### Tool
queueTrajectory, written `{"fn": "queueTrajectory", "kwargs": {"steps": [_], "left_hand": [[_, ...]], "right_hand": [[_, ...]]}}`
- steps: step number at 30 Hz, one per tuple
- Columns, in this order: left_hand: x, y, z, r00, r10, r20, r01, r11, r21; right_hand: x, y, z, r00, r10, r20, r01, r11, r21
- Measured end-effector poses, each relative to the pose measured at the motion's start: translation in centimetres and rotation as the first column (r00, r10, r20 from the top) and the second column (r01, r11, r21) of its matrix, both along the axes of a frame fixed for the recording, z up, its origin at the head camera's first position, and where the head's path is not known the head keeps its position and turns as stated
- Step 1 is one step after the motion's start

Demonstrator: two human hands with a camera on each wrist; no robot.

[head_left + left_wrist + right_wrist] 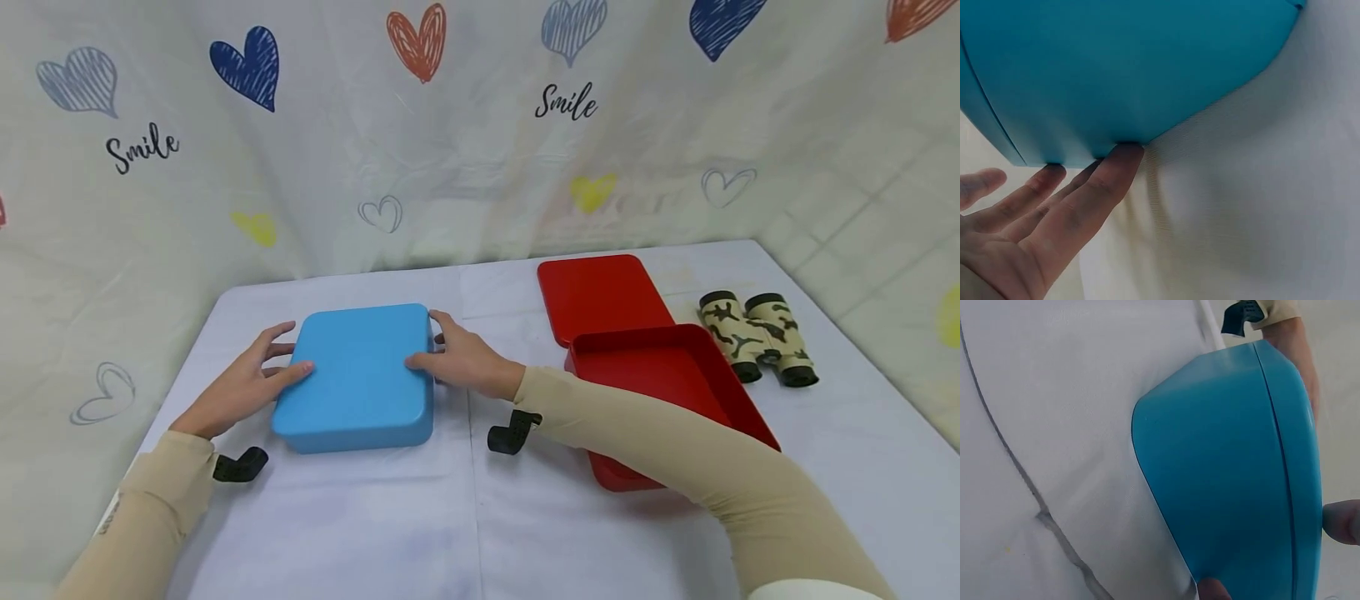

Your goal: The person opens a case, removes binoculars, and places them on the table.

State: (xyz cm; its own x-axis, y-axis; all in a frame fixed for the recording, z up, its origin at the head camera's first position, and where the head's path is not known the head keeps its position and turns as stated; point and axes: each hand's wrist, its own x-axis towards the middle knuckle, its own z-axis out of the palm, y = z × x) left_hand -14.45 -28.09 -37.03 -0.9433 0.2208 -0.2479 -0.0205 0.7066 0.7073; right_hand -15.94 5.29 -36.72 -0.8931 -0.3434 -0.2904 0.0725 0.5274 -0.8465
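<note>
A light blue lidded box (367, 375) with rounded corners sits on the left half of the table, its lid on. My left hand (243, 383) holds it by the left side, thumb on the lid and fingers spread along the wall. In the left wrist view, fingertips (1127, 150) meet the blue wall near its edge. On the opposite side my right hand (472, 358) grips the box, thumb over the lid's edge. The right wrist view has that thumb (1341, 522) against the lid and a fingertip (1213, 590) near the base; the other fingers are hidden.
Right of the blue box lies an open red tray-like box (720, 375), partly covered by my right sleeve. A flat red lid (603, 292) lies behind it. Camouflage-patterned binoculars (757, 337) rest farther right. A heart-printed cloth (480, 142) hangs behind the table.
</note>
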Motion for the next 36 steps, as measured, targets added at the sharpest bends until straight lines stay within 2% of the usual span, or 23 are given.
{"fn": "queueTrajectory", "kwargs": {"steps": [8, 17, 29, 36], "left_hand": [[-0.1, -0.2, 0.2, 1.0, -0.015, 0.004, 0.015, 1.0, -0.006], [0.4, 0.1, 0.7, 0.999, -0.04, 0.005, 0.04, 0.999, -0.004], [0.8, 0.1, 0.3, 0.999, -0.045, 0.022, 0.045, 0.999, 0.004], [1.4, 0.0, 0.1, 0.998, -0.052, 0.026, 0.052, 0.999, 0.004]], "right_hand": [[-0.5, -0.1, -0.1, 1.0, -0.01, 0.026, 0.01, 1.0, -0.022], [-0.2, 0.4, 0.0, 0.998, -0.001, 0.059, 0.005, 0.998, -0.062], [0.3, 1.1, 0.2, 0.998, 0.023, 0.067, -0.02, 0.999, -0.042], [0.9, 1.3, 0.3, 0.996, 0.036, 0.085, -0.03, 0.997, -0.068]]}}
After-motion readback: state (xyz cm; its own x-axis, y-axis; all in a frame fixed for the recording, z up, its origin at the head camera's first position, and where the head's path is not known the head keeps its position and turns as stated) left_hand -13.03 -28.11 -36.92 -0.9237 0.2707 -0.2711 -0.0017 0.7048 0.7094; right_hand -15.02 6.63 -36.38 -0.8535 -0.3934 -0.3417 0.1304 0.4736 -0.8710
